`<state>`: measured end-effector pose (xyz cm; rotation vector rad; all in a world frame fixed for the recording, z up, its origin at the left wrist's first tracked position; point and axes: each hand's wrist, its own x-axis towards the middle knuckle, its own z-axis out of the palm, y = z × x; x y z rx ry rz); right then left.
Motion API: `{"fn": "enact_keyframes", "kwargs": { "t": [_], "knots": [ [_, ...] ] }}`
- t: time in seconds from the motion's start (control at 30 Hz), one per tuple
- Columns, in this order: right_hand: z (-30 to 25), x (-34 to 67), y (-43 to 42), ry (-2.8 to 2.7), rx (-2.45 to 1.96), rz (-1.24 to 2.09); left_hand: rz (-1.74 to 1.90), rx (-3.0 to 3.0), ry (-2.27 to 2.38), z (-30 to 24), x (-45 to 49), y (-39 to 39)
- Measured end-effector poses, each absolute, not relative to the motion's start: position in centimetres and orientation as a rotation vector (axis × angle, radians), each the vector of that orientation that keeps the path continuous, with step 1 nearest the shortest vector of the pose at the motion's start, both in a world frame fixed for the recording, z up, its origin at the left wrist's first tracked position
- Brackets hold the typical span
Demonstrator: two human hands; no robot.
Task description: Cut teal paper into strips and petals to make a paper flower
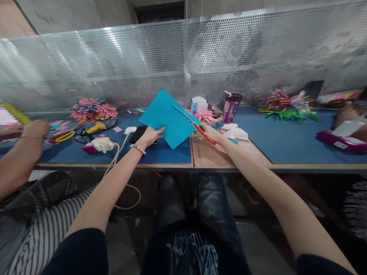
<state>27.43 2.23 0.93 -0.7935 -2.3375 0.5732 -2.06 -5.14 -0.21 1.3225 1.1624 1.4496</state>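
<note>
A turquoise sheet of paper is held up above the blue table mat, tilted like a diamond. My left hand pinches its lower left edge. My right hand grips red-handled scissors; their metal blades lie across the sheet's upper right edge. Both arms stretch forward from my lap over the table's front edge.
A phone lies under my left hand, a white charger with cable beside it. Pink paper flowers, a purple cup, tissue and coloured strips sit on the table. Another person's arm reaches in at left. A perforated metal screen closes the back.
</note>
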Motion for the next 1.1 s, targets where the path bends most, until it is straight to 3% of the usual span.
{"fn": "enact_keyframes", "kwargs": {
  "t": [0.7, 1.1],
  "knots": [
    [-0.2, 27.0, 4.0, -2.289, -0.833, 0.236, 1.471, 1.34, 1.094, 0.1, -1.8, -5.3],
    [0.0, 27.1, 3.8, -2.284, -0.784, 0.379, 1.455, 1.314, 1.061, 0.1, -1.9, -5.2]
  ]
}}
